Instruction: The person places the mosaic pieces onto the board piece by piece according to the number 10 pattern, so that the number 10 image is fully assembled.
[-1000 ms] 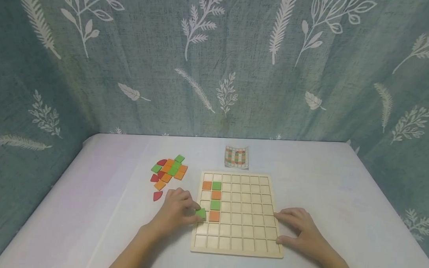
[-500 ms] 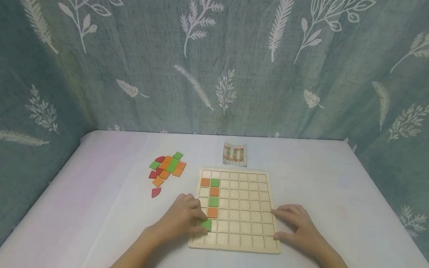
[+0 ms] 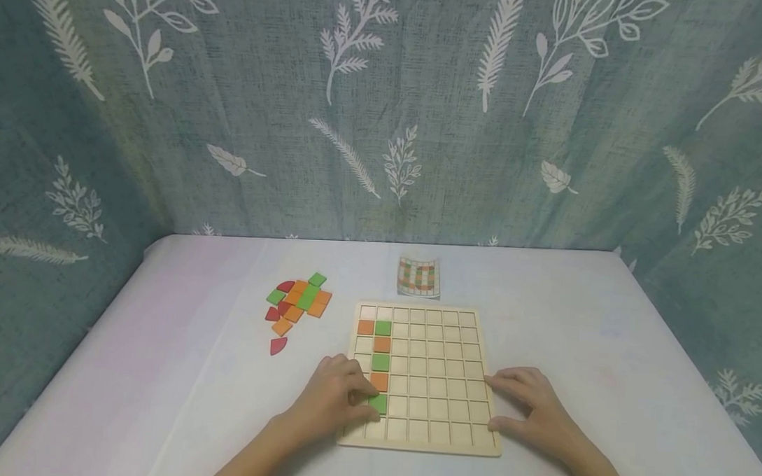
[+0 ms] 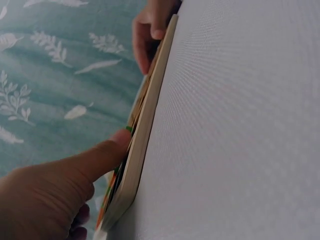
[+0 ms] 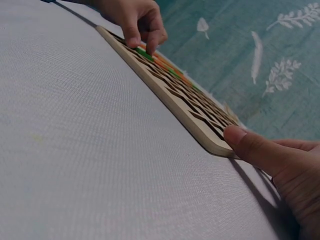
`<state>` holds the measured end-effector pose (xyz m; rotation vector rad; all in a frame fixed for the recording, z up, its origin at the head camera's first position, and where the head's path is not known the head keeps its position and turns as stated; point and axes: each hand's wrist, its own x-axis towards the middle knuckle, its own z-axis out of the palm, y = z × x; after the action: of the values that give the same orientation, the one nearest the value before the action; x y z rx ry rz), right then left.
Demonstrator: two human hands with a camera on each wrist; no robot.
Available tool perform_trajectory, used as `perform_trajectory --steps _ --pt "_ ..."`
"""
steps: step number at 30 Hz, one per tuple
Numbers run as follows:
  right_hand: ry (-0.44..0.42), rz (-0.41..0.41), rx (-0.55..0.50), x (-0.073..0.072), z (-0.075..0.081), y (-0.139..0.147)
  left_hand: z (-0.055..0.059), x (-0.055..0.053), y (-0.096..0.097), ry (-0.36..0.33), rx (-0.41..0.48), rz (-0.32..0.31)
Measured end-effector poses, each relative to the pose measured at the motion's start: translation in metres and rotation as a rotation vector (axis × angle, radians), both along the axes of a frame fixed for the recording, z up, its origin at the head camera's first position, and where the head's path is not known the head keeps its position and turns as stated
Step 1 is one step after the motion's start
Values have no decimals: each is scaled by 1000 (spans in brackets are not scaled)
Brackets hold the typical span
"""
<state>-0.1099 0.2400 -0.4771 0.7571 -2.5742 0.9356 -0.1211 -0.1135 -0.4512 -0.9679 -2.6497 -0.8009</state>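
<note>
My left hand (image 3: 333, 399) pinches a green square tile (image 3: 380, 404) between thumb and forefinger. That tile lies at a cell in the second column of the wooden grid board (image 3: 436, 369), just below an orange tile (image 3: 379, 382); whether it is fully seated I cannot tell. Above it the column alternates green and orange, and one more orange tile (image 3: 365, 327) sits in the first column. My right hand (image 3: 529, 401) touches the board's right edge with thumb and fingers spread apart along it. In the right wrist view, the right thumb (image 5: 237, 137) rests on the board's rim.
Loose green and orange squares and red rounded pieces (image 3: 278, 346) lie in a group left of the board; one green square (image 3: 317, 279) is at its far end. A small pattern card (image 3: 419, 278) stands behind the board. A leaf-print curtain (image 3: 373, 111) surrounds the white table (image 3: 574, 301).
My left hand has carried the green tile from the board's left edge rightward and nearer to me, into the second column below the orange tile. My right hand has stayed at the board's edge.
</note>
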Motion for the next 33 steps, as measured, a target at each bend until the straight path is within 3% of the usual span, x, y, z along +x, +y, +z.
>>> perform_trajectory --steps 5,16,22,33 --pt "-1 5 -2 0 -1 1 -1 0 0 -83 30 38" --pt "-11 -4 -13 -1 -2 2 4 0 -2 -196 22 22" --pt "-4 1 -10 -1 0 1 6 -4 -7 -184 53 32" --pt "-5 -5 -1 -2 -2 0 13 -18 -27 -69 90 158"
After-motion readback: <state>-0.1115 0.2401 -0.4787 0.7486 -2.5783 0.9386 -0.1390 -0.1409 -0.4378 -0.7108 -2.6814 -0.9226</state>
